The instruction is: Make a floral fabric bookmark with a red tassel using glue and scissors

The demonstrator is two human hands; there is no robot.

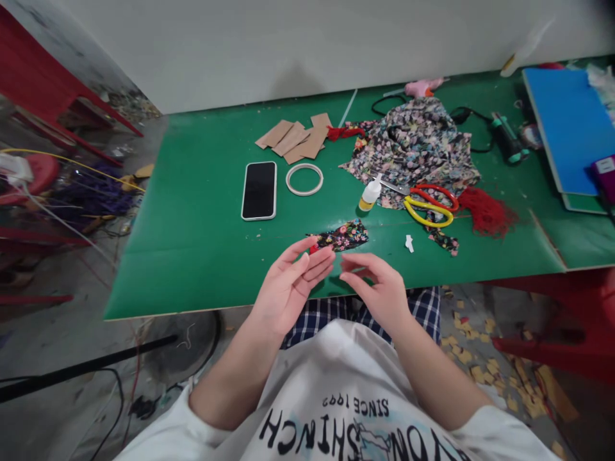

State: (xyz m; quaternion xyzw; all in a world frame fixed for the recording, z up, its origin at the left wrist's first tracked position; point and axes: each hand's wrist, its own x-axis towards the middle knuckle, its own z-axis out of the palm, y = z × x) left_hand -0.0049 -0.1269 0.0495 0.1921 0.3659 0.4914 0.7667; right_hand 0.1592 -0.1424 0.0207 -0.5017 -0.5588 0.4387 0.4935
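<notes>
My left hand (293, 282) is turned palm up over the table's front edge, its fingers stretched out and nothing visible in it. Facing it, my right hand (377, 285) has its fingers curved, with a gap between thumb and fingertips and no object showing there. Just beyond the left fingertips lies a dark floral fabric strip (343, 237), with a bit of red at its left end partly behind the fingers. A small white glue bottle (369, 193) stands behind the strip. Scissors (430, 203) with red and yellow handles rest on crumpled floral fabric (418, 147).
On the green table (192, 256) lie a phone (259, 191), a ring-shaped tape roll (304, 180), cardboard pieces (300, 137), red yarn (487, 211) and a white scrap (409, 243). A pink glue gun (423, 88) and a blue board (567, 121) sit farther back.
</notes>
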